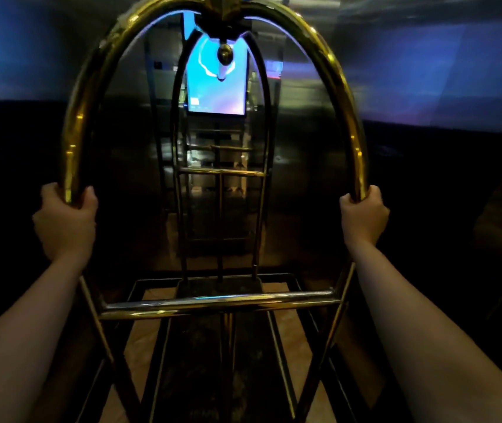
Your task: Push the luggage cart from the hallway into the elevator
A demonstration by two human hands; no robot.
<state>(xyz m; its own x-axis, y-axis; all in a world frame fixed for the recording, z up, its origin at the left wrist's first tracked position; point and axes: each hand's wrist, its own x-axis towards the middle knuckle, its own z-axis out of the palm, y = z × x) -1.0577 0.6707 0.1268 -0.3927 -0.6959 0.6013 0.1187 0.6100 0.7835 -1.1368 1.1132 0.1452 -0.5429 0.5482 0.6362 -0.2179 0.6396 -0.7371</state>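
Brass tubing forms the near arch of the luggage cart (332, 68), which stands directly ahead of the person and fills the middle of the view. Left hand (65, 222) is wrapped closed around the left upright of the arch, fingers curled over the tube. Right hand (362, 213) is wrapped closed around the right upright at about the same height. Both forearms reach forward, well apart. A horizontal crossbar (219, 303) joins the two uprights below the hands. The cart deck (198, 346) is dark, with no load visible on it. Beyond the deck rises a second, far arch (262, 87) with a cross rail. Past that arch, a lit blue screen (216, 93) is mounted on the reflective metal wall (411, 71) facing the cart. Lower wall areas on both sides are too dark to read. Tan floor (140, 334) shows beside the deck
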